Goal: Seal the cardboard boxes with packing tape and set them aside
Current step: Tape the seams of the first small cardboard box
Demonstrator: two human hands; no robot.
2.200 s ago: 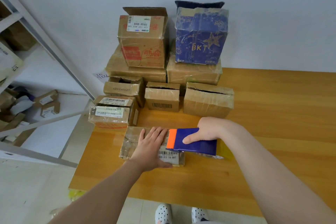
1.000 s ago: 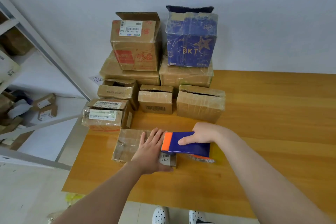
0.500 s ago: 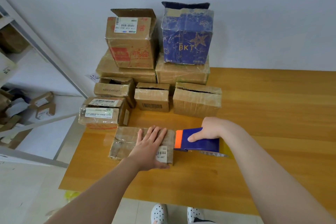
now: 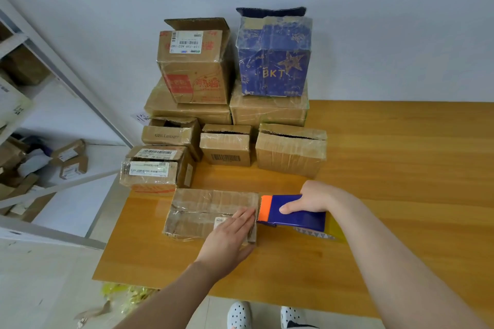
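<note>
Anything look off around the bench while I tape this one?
The flat box under the left hand is crumpled, with a dark gap along its top seam. Behind it, the labelled carton and blue BKT box have flaps standing open. Yellow scraps litter the floor near the table.

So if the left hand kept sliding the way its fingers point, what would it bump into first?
Probably the tape dispenser. The left hand lies flat on the flat box, and its fingertips aim at the dispenser's orange end, which looks very close. The right hand grips it.
</note>
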